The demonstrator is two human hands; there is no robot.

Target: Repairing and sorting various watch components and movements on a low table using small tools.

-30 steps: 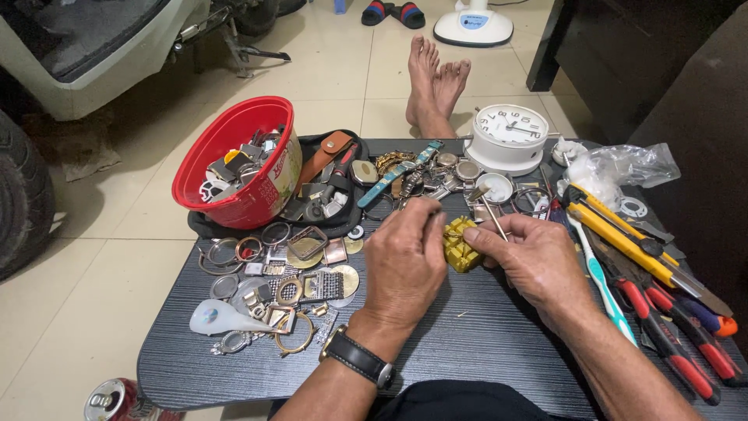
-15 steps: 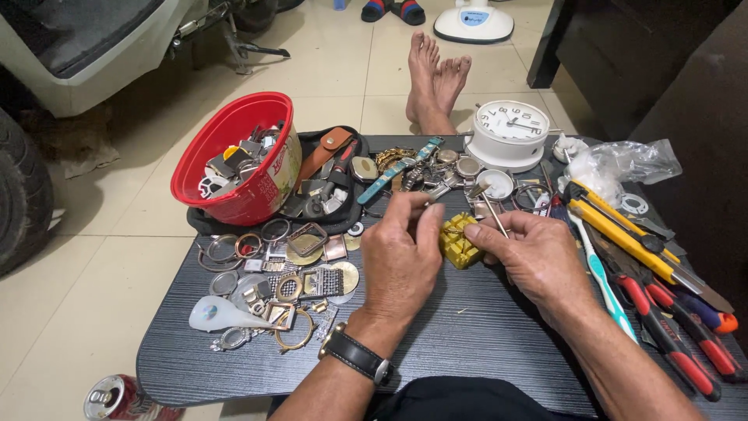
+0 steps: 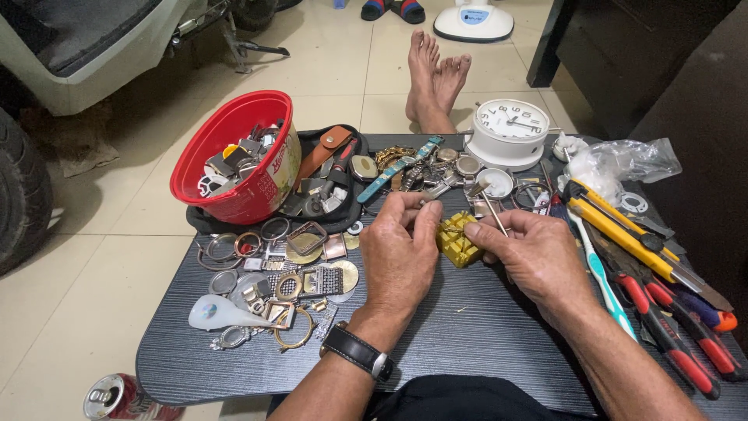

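Left hand (image 3: 401, 253) at table centre, fingers curled together, fingertips pinching small part too small to identify, just left of yellow holder block (image 3: 458, 238). Right hand (image 3: 534, 253) touching block's right side, fingers clamped on thin metal tool (image 3: 491, 209), tool angled up and away. Block rests on dark table (image 3: 467, 327) between both hands. Red bowl (image 3: 238, 160) of watch parts far left; white alarm clock (image 3: 510, 131) behind block; loose watch cases left of left hand; pliers, yellow utility knife (image 3: 623, 238) right
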